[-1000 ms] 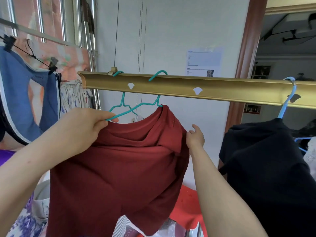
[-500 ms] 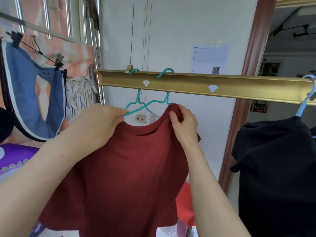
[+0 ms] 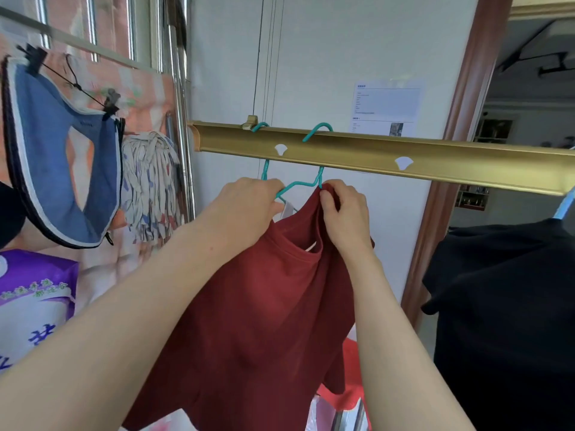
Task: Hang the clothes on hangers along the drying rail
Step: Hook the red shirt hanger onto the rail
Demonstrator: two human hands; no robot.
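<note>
A dark red T-shirt (image 3: 264, 312) hangs below the gold drying rail (image 3: 435, 160). A teal wire hanger (image 3: 319, 132) is hooked over the rail, and its neck runs down to the shirt's collar. My left hand (image 3: 245, 209) grips the hanger's left arm together with the red cloth. My right hand (image 3: 342, 213) pinches the shirt's collar just under the hanger's neck. A second teal hook (image 3: 259, 126) sits on the rail further left. The hanger's right arm is hidden inside the shirt.
A black garment (image 3: 510, 306) hangs on a light blue hanger (image 3: 564, 206) at the right. On the left hang a blue cloth item (image 3: 62, 160) clipped to a black hanger and a mop head (image 3: 149, 181). A purple bag (image 3: 34, 293) stands low left. A brown door frame (image 3: 460, 119) rises behind the rail.
My right hand went from the shirt's right shoulder up to the collar beside the hanger's neck. My left hand rose closer to the rail with the hanger arm.
</note>
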